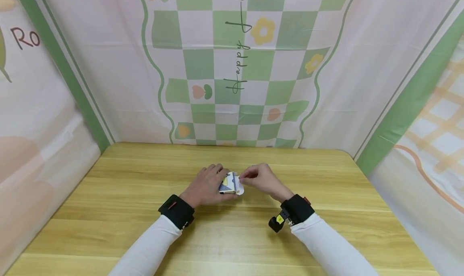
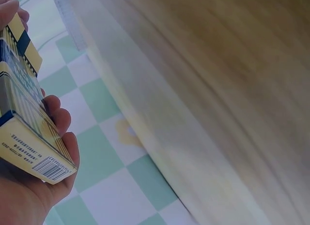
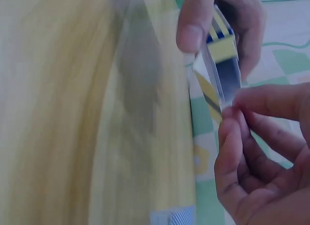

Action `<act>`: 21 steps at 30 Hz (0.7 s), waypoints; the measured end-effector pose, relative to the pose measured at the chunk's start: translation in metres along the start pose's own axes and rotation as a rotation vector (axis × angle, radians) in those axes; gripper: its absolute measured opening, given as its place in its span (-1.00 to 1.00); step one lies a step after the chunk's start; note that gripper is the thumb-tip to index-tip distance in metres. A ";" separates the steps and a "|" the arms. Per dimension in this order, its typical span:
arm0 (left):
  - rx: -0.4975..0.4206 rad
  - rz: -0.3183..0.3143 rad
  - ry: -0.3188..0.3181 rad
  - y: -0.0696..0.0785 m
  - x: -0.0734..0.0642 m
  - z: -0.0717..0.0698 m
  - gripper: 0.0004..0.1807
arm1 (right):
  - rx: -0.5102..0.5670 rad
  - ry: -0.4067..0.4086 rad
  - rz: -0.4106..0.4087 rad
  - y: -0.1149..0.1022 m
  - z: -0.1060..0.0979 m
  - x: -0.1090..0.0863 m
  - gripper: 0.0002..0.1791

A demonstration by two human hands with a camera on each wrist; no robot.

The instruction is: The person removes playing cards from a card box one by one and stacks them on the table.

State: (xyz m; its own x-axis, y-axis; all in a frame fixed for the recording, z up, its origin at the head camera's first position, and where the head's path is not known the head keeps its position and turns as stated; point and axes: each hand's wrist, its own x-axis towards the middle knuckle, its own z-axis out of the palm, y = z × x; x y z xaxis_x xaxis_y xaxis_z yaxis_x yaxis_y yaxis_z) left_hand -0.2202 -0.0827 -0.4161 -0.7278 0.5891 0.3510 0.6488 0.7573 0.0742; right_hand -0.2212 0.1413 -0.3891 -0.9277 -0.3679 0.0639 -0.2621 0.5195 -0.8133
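Observation:
A playing-card box (image 1: 228, 182), blue, white and yellow, is in the middle of the table in the head view. My left hand (image 1: 207, 186) grips it from the left, thumb on the near side and fingers on the far side. The left wrist view shows the box's barcode end (image 2: 46, 159) facing the palm. At the box's right end the lid flap (image 1: 239, 186) is open. My right hand (image 1: 265, 180) pinches this flap's edge between thumb and index finger. In the right wrist view the other fingers of the right hand (image 3: 261, 157) are curled below.
A blue-patterned flat item (image 1: 261, 164), mostly hidden behind my right hand, lies on the wooden table (image 1: 232, 239). Printed cloth (image 1: 232, 66) hangs behind the table and along both sides. Each wrist has a black strap (image 1: 177, 211).

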 end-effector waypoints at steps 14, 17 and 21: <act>-0.021 0.038 0.051 0.000 0.003 -0.001 -0.18 | 0.021 -0.040 -0.002 -0.003 0.015 0.003 -0.83; -0.026 0.046 0.060 0.001 0.003 0.000 -0.19 | -0.001 -0.015 0.009 -0.003 0.018 0.004 -0.88; -0.032 0.051 0.065 0.001 0.003 0.001 -0.19 | -0.026 0.005 0.020 -0.002 0.021 0.004 -0.93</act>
State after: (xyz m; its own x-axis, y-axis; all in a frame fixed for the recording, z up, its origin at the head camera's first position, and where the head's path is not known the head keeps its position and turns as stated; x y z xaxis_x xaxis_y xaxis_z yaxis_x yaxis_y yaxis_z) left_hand -0.2216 -0.0799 -0.4159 -0.6783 0.6063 0.4150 0.6921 0.7170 0.0837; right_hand -0.2183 0.1224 -0.3994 -0.9339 -0.3538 0.0509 -0.2504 0.5462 -0.7994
